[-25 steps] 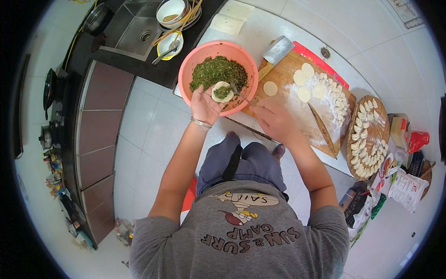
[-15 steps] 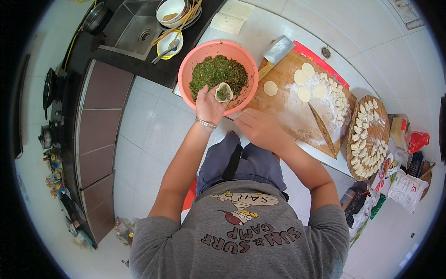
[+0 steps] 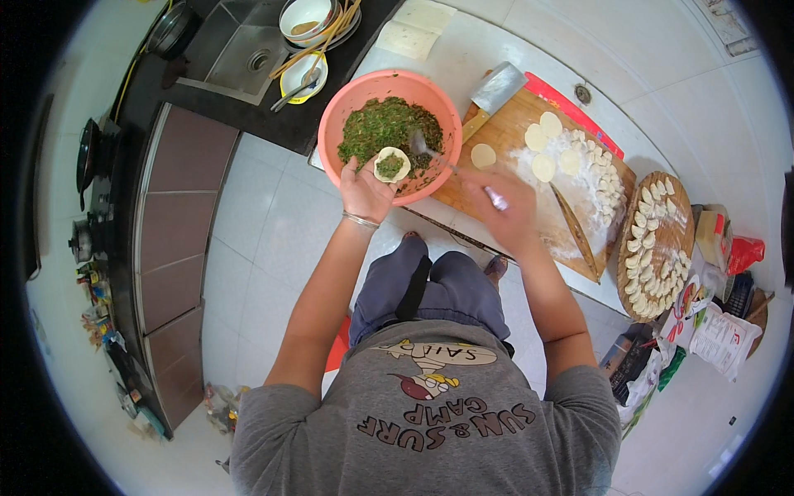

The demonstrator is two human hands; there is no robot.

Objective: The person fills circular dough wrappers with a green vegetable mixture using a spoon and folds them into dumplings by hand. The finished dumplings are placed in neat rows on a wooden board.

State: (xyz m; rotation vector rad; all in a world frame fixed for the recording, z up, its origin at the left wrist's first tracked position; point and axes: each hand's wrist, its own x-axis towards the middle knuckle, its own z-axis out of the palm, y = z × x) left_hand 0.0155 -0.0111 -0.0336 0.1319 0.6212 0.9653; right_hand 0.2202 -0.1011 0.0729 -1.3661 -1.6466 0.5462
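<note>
Over the near rim of a pink basin [image 3: 329, 169], my left hand [image 3: 365, 196] holds a round dumpling wrapper [image 3: 403, 171] on its fingers. A small heap of green filling lies in the middle of the wrapper. The basin holds chopped green filling [image 3: 376, 124]. My right hand [image 3: 502, 205], blurred by motion, is closed around the handle of a metal spoon [image 3: 422, 145]. The spoon's bowl is over the right side of the filling, and the hand is above the near left part of the wooden board [image 3: 521, 186].
On the board lie several round wrappers [image 3: 543, 168], floured dough pieces [image 3: 608, 186], a rolling pin [image 3: 575, 231] and a cleaver [image 3: 499, 88]. To its right, a round tray [image 3: 682, 219] carries rows of dumplings. Stacked bowls [image 3: 306, 18] stand beside the sink [image 3: 240, 62].
My right hand has moved right and away from the wrapper, and the spoon now shows over the basin. The wrapper lies flatter and more open, with its filling in plain view.
</note>
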